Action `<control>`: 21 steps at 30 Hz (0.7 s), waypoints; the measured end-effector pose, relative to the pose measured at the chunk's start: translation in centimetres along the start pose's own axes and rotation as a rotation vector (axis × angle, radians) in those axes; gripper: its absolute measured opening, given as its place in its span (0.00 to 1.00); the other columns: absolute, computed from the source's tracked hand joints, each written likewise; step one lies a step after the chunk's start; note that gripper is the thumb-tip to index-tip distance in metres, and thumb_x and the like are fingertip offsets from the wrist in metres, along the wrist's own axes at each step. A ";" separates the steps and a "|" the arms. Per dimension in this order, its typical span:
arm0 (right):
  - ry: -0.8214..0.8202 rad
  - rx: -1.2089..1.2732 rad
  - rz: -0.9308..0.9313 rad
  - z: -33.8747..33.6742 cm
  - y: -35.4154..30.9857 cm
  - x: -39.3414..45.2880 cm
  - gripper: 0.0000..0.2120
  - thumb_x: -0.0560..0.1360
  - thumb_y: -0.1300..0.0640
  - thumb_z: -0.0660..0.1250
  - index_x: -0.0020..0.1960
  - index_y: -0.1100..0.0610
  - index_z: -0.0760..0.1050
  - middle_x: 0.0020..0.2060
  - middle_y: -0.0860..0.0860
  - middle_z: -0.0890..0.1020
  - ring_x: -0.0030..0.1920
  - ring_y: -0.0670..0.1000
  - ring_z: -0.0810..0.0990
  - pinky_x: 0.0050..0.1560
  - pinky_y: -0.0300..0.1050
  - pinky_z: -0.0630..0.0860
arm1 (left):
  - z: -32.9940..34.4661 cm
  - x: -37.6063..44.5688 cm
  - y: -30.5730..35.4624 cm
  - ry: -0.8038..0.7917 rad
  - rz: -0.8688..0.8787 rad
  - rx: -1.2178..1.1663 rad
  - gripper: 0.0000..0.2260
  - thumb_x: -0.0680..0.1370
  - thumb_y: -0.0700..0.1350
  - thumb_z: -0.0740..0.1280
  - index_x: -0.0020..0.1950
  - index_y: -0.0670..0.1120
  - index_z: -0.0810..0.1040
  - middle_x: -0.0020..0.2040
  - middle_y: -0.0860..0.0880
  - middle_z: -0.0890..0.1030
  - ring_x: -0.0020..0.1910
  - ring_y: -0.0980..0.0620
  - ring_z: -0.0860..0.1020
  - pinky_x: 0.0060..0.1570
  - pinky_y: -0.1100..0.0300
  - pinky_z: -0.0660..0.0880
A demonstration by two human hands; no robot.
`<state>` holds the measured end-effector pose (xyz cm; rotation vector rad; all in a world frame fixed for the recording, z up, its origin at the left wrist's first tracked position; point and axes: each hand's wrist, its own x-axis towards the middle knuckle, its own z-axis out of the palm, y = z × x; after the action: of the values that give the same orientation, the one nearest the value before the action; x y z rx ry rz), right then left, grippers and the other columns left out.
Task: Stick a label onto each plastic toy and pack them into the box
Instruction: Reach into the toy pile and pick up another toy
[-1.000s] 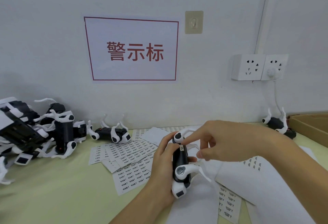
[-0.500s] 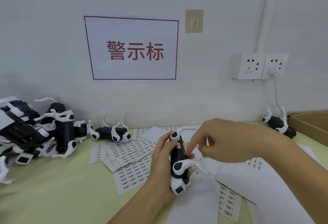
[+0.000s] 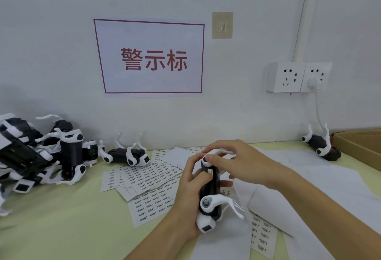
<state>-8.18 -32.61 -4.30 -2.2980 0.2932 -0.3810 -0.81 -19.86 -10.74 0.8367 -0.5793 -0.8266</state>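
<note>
While the toy point(image 3: 210, 189) stayed upright in the left hand point(image 3: 188, 196) above the bench point(image 3: 51, 218), the right hand point(image 3: 237, 163), which had been pressing the label point(image 3: 210, 170), had closed over its upper end. Packing into the box point(image 3: 362, 146) probably came next.

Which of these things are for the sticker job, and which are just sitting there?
For the job:
held toy, in the left hand, right hand pressing on it
label sheets
toy pile
toy by the box
box

Just there:
wall sign
sockets
wall hook
blank paper
</note>
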 end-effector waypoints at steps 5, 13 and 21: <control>0.060 0.144 0.013 -0.3 0.2 0.1 0.04 0.75 0.45 0.70 0.45 0.44 0.81 0.43 0.44 0.84 0.41 0.40 0.81 0.38 0.35 0.76 | -0.2 0.0 -0.4 0.028 -0.051 -0.103 0.24 0.67 0.38 0.68 0.62 0.51 0.73 0.54 0.34 0.83 0.49 0.36 0.83 0.41 0.49 0.81; 0.431 0.387 0.027 -2.4 0.9 0.7 0.06 0.74 0.51 0.72 0.44 0.52 0.77 0.47 0.53 0.81 0.44 0.49 0.82 0.42 0.40 0.82 | 0.2 0.5 -0.1 0.178 -0.093 -0.106 0.18 0.69 0.51 0.71 0.54 0.43 0.82 0.46 0.40 0.83 0.43 0.42 0.79 0.45 0.50 0.75; 0.386 0.531 0.086 -0.7 1.9 0.8 0.09 0.77 0.56 0.69 0.41 0.53 0.71 0.48 0.57 0.82 0.48 0.52 0.83 0.49 0.48 0.82 | 0.2 0.5 -0.1 0.335 -0.043 -0.135 0.15 0.83 0.50 0.61 0.64 0.41 0.74 0.49 0.40 0.83 0.43 0.42 0.79 0.47 0.47 0.77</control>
<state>-7.89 -34.64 -5.07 -1.6781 0.4226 -0.7610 -0.74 -20.40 -10.67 0.8433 -0.2089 -0.7352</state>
